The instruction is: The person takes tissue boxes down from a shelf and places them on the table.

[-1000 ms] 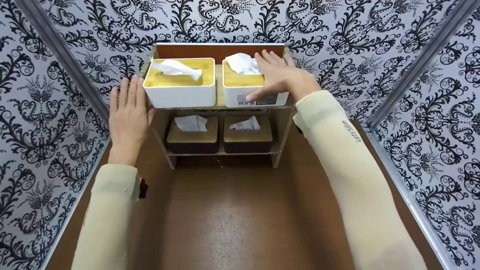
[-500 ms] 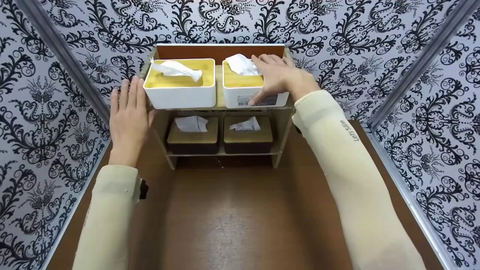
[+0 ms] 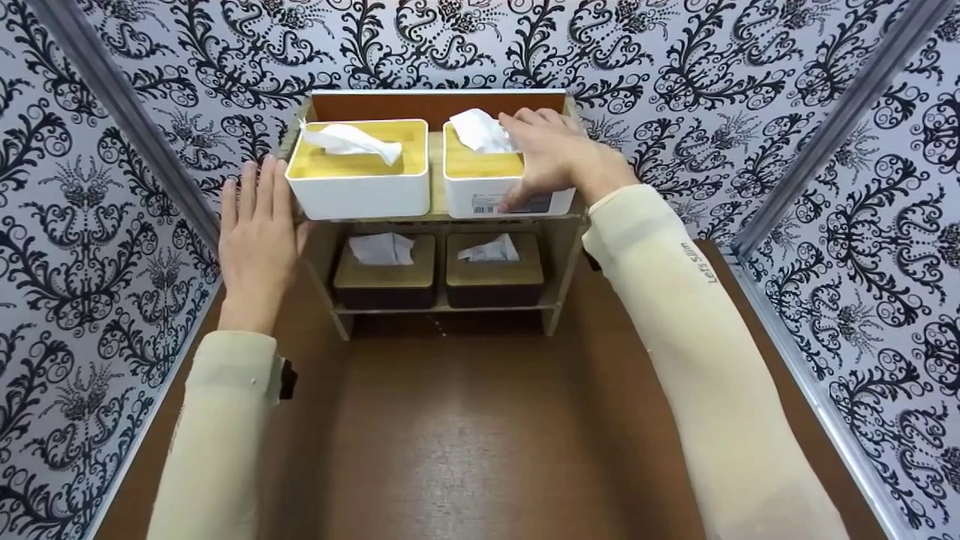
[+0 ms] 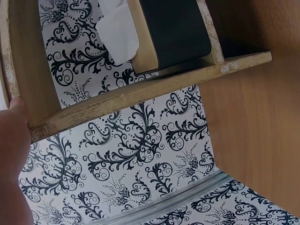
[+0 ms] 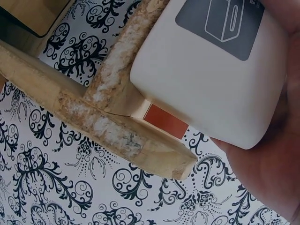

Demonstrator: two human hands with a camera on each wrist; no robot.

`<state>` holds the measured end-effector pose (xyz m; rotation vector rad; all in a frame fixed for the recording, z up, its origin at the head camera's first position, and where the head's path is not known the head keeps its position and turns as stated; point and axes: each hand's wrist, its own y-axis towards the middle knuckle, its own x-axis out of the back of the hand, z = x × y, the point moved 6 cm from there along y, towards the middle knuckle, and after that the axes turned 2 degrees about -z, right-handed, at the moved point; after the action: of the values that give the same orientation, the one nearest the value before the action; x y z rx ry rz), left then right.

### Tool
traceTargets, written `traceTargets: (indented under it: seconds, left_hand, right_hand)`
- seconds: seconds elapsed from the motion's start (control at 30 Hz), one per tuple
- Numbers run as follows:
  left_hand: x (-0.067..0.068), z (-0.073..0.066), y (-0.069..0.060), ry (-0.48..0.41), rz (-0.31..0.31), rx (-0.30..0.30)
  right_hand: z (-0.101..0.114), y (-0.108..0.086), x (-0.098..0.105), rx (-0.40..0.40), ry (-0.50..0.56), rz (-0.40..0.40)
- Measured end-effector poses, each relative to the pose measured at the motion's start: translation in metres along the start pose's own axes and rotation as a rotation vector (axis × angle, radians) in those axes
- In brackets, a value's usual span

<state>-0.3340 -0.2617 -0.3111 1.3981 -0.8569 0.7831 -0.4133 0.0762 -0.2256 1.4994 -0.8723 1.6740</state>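
White plastic and pale wood-coloured lids top a small shelf [image 3: 439, 196] against the patterned wallpaper [image 3: 750, 112], where a person reaches in with both arms from where I stand watching. The work in hand looks like setting the right-hand tissue box [image 3: 484, 166] in its place on the upper board, at the shelf's right end, beside the left-hand tissue box [image 3: 360, 187] and a narrow gap apart from it. The next move, in my judgement, calls for a small nudge to square it up, then a gentle release that leaves the paper tissue [image 3: 477, 131] undisturbed. Whether its base rests fully on the board I cannot tell.

The right hand [image 3: 553, 154] grips that box around its right end, spread only as far as the box is deep, thumb against the printed front and fingers reaching over toward the back. The left hand [image 3: 257, 240] grips nothing: its fingers lie straight along the shelf's left side, thumb seemingly touching the front edge, as if steadying the frame. Below, two dark boxes [image 3: 385, 294] sit side by side.
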Motion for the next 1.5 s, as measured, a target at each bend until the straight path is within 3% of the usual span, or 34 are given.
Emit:
traceTargets:
  seconds: [0.53, 1.03, 1.5]
  left_hand:
    - [0.003, -0.004, 0.000, -0.014, -0.022, -0.001]
    - [0.002, -0.004, 0.001, -0.008, 0.003, 0.008]
    - [0.000, -0.003, 0.000, -0.018, -0.051, -0.007]
  right_hand:
    - [0.008, -0.015, 0.003, 0.010, -0.112, -0.136]
    - [0.010, -0.033, 0.008, 0.040, -0.106, -0.199]
    - [0.020, -0.056, 0.018, 0.083, -0.168, -0.234]
